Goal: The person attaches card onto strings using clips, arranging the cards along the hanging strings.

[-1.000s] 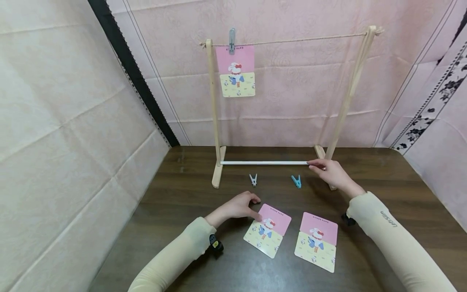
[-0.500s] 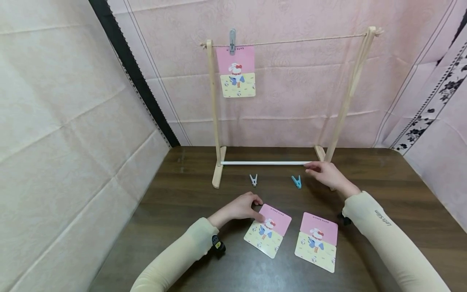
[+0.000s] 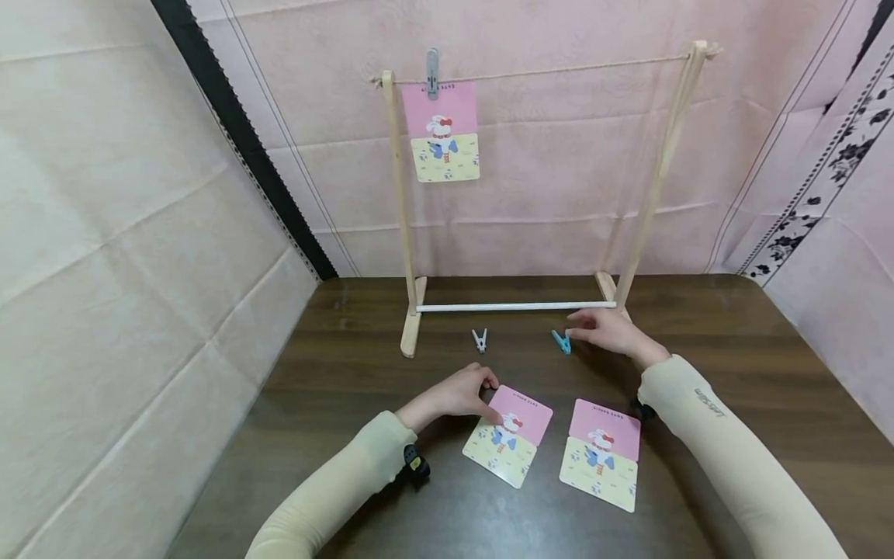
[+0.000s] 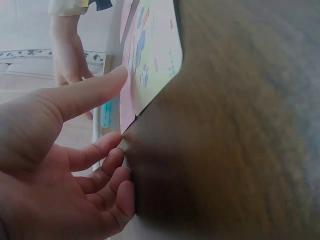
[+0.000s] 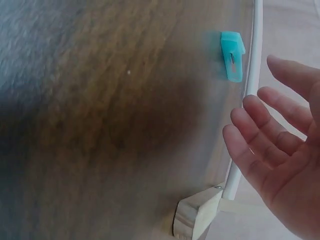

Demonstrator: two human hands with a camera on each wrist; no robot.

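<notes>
My left hand (image 3: 461, 394) rests by the left edge of a pink-and-yellow rabbit card (image 3: 515, 446) lying tilted on the table. Its thumb overlaps the card, and in the left wrist view the loosely bent fingers come down at the card's corner (image 4: 128, 112). My right hand (image 3: 606, 330) hovers just right of a blue clothespin (image 3: 561, 342), thumb and fingers apart, holding nothing. In the right wrist view the clothespin (image 5: 232, 57) lies beyond the fingertips. A grey-white clothespin (image 3: 479, 340) lies further left. A second matching card (image 3: 601, 458) lies to the right of the first.
A wooden stand (image 3: 400, 194) with a white bottom rod (image 3: 517, 307) spans the table's back. From its string (image 3: 580, 68) hangs a third matching card (image 3: 447, 159), held by a grey clothespin (image 3: 432, 74). Pink cloth (image 3: 545, 178) hangs behind.
My right hand has left the white rod's right end and moved left and toward me, to the blue clothespin. My left hand stays at the card. The whole view has shifted slightly.
</notes>
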